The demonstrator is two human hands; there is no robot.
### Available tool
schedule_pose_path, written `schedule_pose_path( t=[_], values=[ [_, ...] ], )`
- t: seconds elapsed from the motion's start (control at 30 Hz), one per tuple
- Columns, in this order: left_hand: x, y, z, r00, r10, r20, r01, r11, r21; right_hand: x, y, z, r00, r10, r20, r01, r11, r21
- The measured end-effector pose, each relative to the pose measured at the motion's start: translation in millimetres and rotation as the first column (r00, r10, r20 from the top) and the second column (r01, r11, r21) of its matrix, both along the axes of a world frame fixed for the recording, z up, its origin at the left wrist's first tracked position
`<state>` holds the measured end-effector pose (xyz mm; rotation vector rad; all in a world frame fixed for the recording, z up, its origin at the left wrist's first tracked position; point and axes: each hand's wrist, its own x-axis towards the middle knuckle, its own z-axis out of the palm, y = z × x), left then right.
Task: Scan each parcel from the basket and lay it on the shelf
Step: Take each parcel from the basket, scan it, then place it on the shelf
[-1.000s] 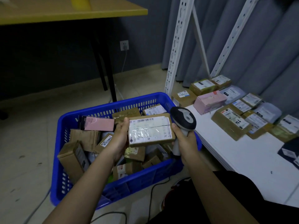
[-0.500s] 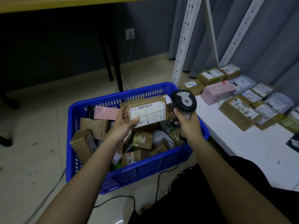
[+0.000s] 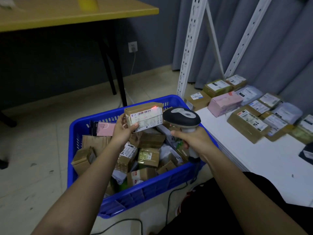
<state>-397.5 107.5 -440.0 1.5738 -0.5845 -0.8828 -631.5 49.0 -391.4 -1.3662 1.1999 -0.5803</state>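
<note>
My left hand (image 3: 122, 130) grips a small brown cardboard parcel (image 3: 144, 116) with a white barcode label, held above the blue basket (image 3: 144, 189). A red scan light glows on the label's top right corner. My right hand (image 3: 194, 141) holds a black and grey handheld scanner (image 3: 182, 118) by its handle, its head pointing at the parcel from the right, almost touching it. The basket on the floor is full of several cardboard parcels and bags. The white shelf (image 3: 254, 155) to the right carries several labelled parcels, among them a pink box (image 3: 224, 103).
White perforated shelf uprights (image 3: 189, 48) rise behind the basket, with grey curtains beyond. A yellow table (image 3: 67, 12) with black legs stands at the back left. The scanner's cable (image 3: 167, 204) trails over the tiled floor in front of the basket. A dark object (image 3: 306, 152) sits at the shelf's right edge.
My left hand has lifted the parcel and tilted its label toward the scanner. My right hand brought the scanner's head up beside it, and a red light now shows on the label.
</note>
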Motion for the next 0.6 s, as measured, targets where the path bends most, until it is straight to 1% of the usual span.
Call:
schedule_pose_path(
  t=[0.13, 0.27, 0.43, 0.5, 0.6],
  values=[
    [-3.0, 0.4, 0.7, 1.000, 0.010, -0.007, -0.010, 1.000, -0.008, -1.1, -2.3, 1.1, 0.999, -0.014, -0.031, 0.014, 1.000, -0.013],
    [-6.3, -0.9, 3.5, 1.000, 0.006, -0.014, -0.007, 1.000, -0.021, -2.0, -1.3, 4.4, 0.999, 0.008, -0.039, -0.008, 1.000, 0.002],
    [-11.7, -5.6, 5.0, 1.000, -0.024, 0.003, 0.024, 0.999, -0.027, -4.2, -5.2, 4.5, 1.000, -0.014, -0.002, 0.014, 1.000, 0.020],
    [-18.6, -10.7, 6.6, 0.999, -0.039, 0.007, 0.039, 0.999, -0.028, -8.5, -9.9, 5.8, 0.998, -0.052, 0.028, 0.052, 0.998, 0.019],
    [-36.8, -25.2, 9.7, 0.997, -0.075, 0.014, 0.075, 0.997, -0.025, -24.8, -25.2, 7.3, 0.981, -0.177, 0.084, 0.180, 0.984, -0.021]
  ],
)
